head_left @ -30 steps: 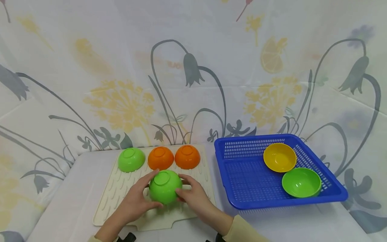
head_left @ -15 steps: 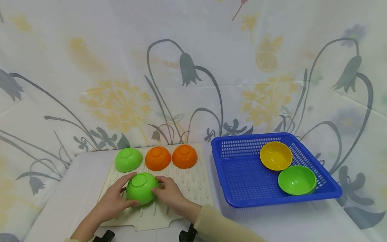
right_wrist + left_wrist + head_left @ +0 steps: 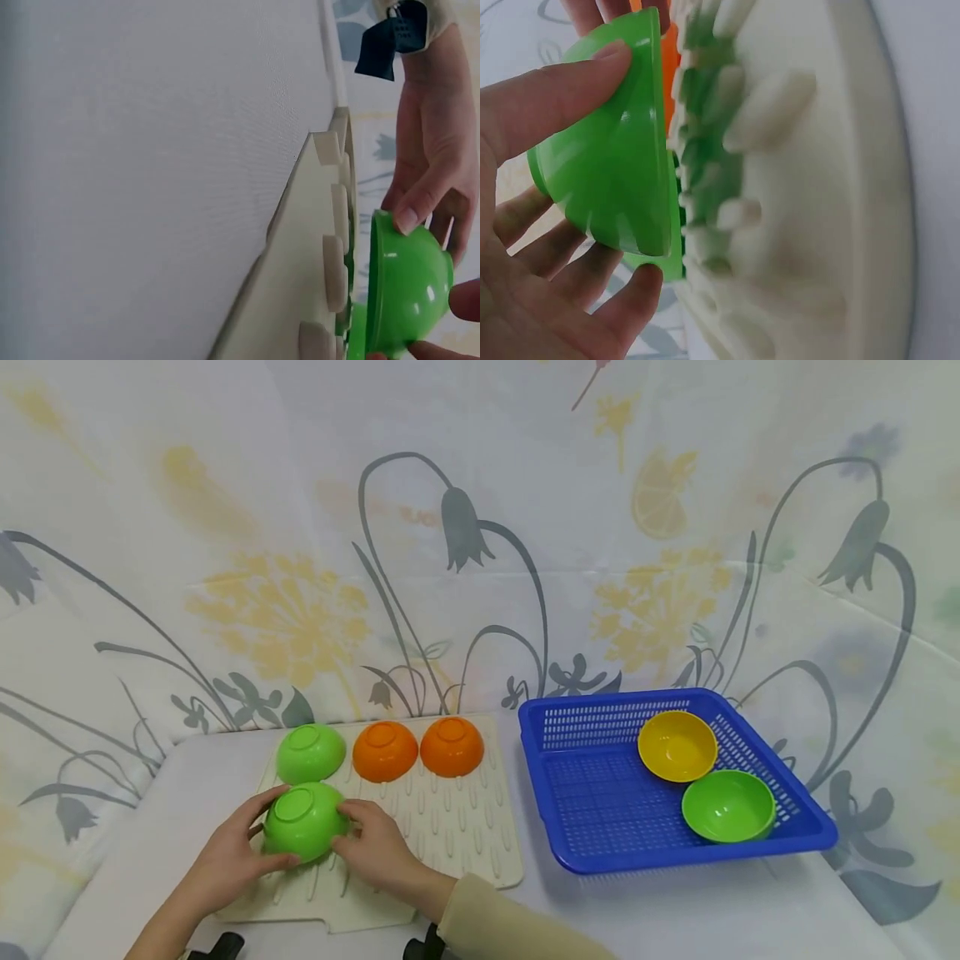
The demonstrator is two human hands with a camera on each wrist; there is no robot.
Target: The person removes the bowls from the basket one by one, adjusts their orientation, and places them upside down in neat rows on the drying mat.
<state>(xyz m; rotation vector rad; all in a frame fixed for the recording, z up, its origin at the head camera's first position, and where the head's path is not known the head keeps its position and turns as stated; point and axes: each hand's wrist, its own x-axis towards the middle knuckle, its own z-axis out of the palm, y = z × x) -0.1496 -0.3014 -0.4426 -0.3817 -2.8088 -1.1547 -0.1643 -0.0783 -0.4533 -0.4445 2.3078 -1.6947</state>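
An upside-down green bowl (image 3: 303,827) is held between both hands just above the cream ridged drying board (image 3: 457,847). My left hand (image 3: 228,856) grips its left side, thumb at the near side and fingers round the far side. On its right side, my right hand (image 3: 378,847) pinches near the rim. In the left wrist view, the rim of the green bowl (image 3: 622,150) lies close to the board's ridges. A narrow gap shows between the tilted bowl (image 3: 409,289) and the ridges in the right wrist view.
Along the board's back edge stand another upturned green bowl (image 3: 311,753) and two upturned orange bowls (image 3: 385,752). To the right sits a blue plastic basket (image 3: 600,806) holding a yellow bowl (image 3: 677,746) and a green bowl (image 3: 727,807). Behind hangs a flowered cloth (image 3: 480,527).
Both hands have carried the green bowl leftward over the board, from in front of the orange bowls to in front of the rear green bowl. The view has shifted slightly.
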